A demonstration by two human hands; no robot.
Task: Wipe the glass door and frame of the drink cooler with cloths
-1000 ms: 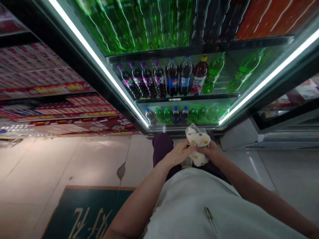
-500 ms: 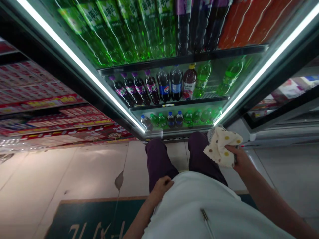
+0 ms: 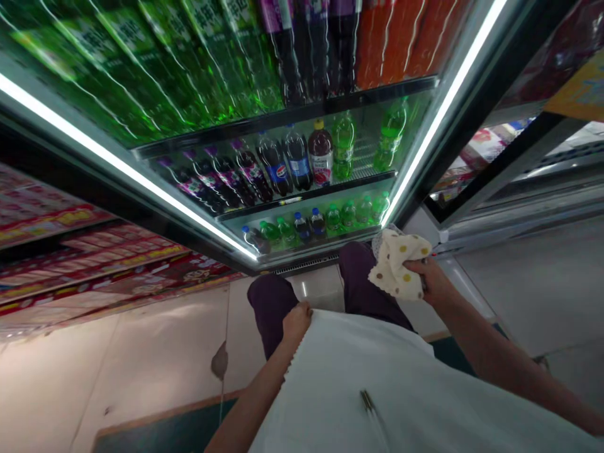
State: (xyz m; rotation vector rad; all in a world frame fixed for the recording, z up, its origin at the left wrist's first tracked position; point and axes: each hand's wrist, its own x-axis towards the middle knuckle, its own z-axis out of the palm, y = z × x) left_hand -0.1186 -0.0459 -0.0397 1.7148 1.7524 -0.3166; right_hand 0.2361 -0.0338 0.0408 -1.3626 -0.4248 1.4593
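My right hand [image 3: 428, 277] is closed on a cream cloth [image 3: 401, 263] with brown and yellow dots, bunched beside my right knee. A grey, patterned piece shows at the cloth's far edge; I cannot make out what it is. At the front of my lap, my left hand [image 3: 297, 321] is closed on the hem of my white shirt [image 3: 330, 371], which is pulled out toward the knees. Dark purple trousers [image 3: 271, 308] cover my bent legs. Ahead of both hands, the drinks cooler's lower shelf holds small bottles [image 3: 304, 226] with blue and green caps.
The cooler's middle shelf carries dark soda bottles [image 3: 278, 167] and green bottles [image 3: 343, 148]; large green bottles [image 3: 189, 69] fill the upper one. Shelves of red packages [image 3: 117, 261] stand left, another chiller [image 3: 509, 170] right. A green mat [image 3: 160, 434] lies on the tiled floor.
My left hand has closed on the shirt hem and drawn it forward. The view has turned, so the cooler appears tilted and further left. The cloth stays in my right hand.
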